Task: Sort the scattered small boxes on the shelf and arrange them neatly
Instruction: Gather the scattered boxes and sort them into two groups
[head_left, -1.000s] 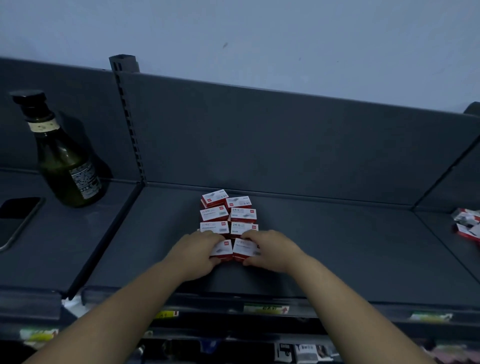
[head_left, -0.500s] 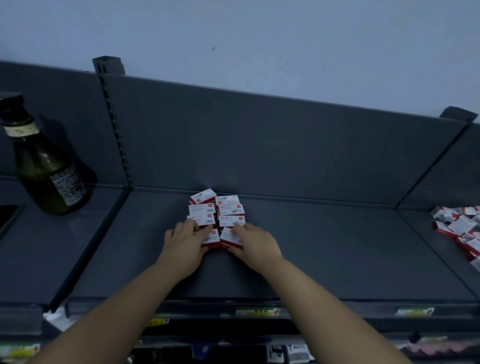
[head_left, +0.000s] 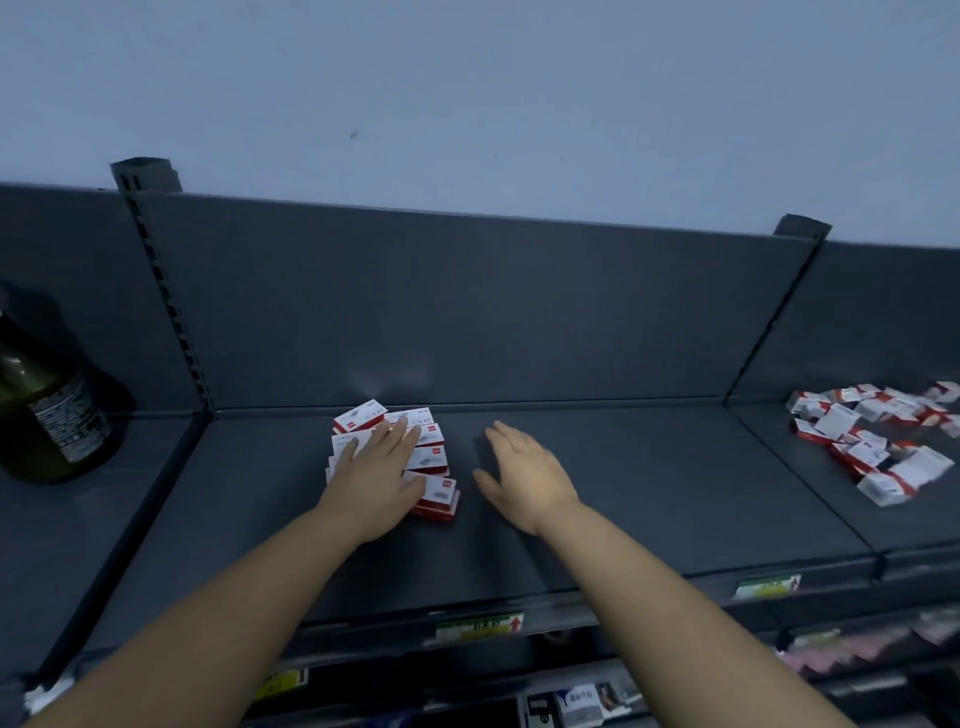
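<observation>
Left hand (head_left: 376, 475) is lying flat on arranged boxes (head_left: 431, 457), right hand (head_left: 524, 467) hovering open — scattered boxes (head_left: 878, 441) are waiting at the shelf's (head_left: 649, 493) right end.

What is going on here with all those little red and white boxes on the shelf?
A person is tidying small boxes on a dark shelf. The left hand lies flat, fingers straight, on a neat block of boxes. The right hand is open just right of them, holding nothing. A loose heap of boxes lies unsorted on the next section to the right. A dark bottle stands at far left.
</observation>
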